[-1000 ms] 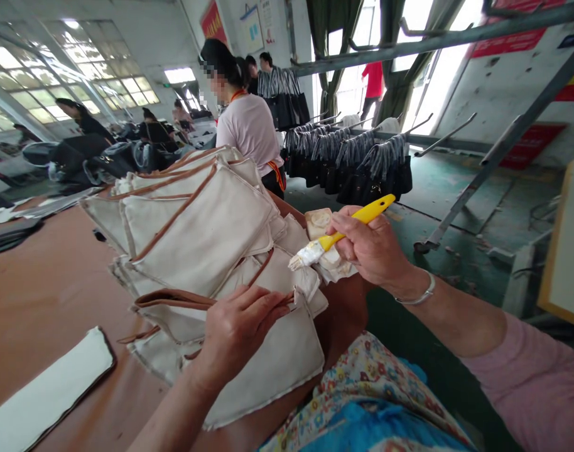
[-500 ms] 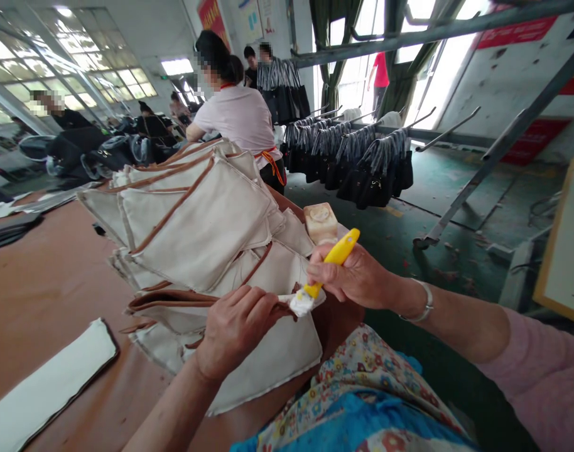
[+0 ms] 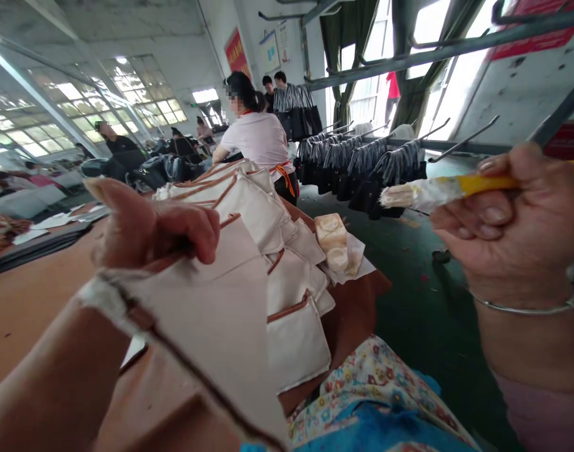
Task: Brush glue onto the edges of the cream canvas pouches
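Raised at the left, my left hand (image 3: 150, 229) grips the top edge of a cream fabric piece (image 3: 221, 320) with brown edging, which hangs tilted close to the camera. My right hand (image 3: 513, 220) is lifted at the right, fingers wrapped round the yellow handle of a brush (image 3: 431, 193). The brush's pale bristles point left and touch nothing. Behind the held piece lies a stack of cream pieces (image 3: 294, 339) with brown trim. A square container (image 3: 331, 231) stands beside the stack, next to a round lid-like item (image 3: 337, 258) on white paper.
Brown material (image 3: 14, 314) covers the table. Black bags (image 3: 357, 182) hang on a metal rack (image 3: 438, 59) behind, with hooks sticking out at the upper right. A person in a light shirt (image 3: 256, 138) stands past the stack. Dark strips (image 3: 37, 248) lie at the left.
Both hands have risen and moved apart. My left hand has lifted a cream piece off the stack towards the camera, and the brush has left the fabric. The view has shifted slightly left.
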Motion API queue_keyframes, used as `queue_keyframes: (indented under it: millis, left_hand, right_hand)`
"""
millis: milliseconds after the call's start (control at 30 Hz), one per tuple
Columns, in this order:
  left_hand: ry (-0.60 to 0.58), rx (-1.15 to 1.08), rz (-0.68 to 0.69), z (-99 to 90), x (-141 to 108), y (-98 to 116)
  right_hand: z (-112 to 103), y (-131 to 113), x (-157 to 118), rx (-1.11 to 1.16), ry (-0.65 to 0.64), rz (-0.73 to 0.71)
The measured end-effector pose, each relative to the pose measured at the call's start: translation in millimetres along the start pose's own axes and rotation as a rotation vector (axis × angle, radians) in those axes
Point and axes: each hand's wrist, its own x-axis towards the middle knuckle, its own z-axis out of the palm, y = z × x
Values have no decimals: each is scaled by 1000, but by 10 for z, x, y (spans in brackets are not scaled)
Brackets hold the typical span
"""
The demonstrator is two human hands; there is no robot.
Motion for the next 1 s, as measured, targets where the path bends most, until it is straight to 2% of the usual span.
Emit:
queue_keyframes:
  millis: [100, 167, 233, 300, 400, 500, 567, 700, 767, 867, 900, 1000]
  left_hand:
    - [-357, -254, -287, 76, -287, -431]
    - [-480, -180, -480, 287, -577, -782]
    - [-480, -51, -589, 579, -876, -1036]
    - [-426, 43, -617, 894, -1106, -1138]
    - [-299, 155, -620, 1305, -1225, -1114]
    - [-207, 268, -707, 1597, -1113, -1091]
    - [-211, 342, -740, 1737, -996, -1113]
    - [-218, 391, -721, 1927, -864, -1113]
    - [-129, 427, -712, 1985, -874, -1054]
    - [40, 619, -647, 2042, -925, -919]
    - [43, 663, -617, 2059, -935, -876]
    - [-60, 649, -594, 2112, -917, -803]
  right_hand:
    - [-51, 111, -104, 10, -3, 91]
    - [-84, 259, -184, 19, -8, 169]
    - [-120, 429, -257, 33, -18, 236]
    - [-152, 600, -314, 46, -22, 299]
    - [-163, 845, -367, 51, -32, 370]
    - [-110, 1092, -400, 44, -56, 430]
    - [-45, 1258, -416, 33, -60, 448]
    - [91, 1544, -410, -6, -82, 439]
    - [140, 1643, -384, -27, -105, 426]
    - [191, 1729, -350, -49, -116, 423]
    - [205, 1745, -347, -51, -114, 426]
    - [229, 1783, -367, -37, -110, 444]
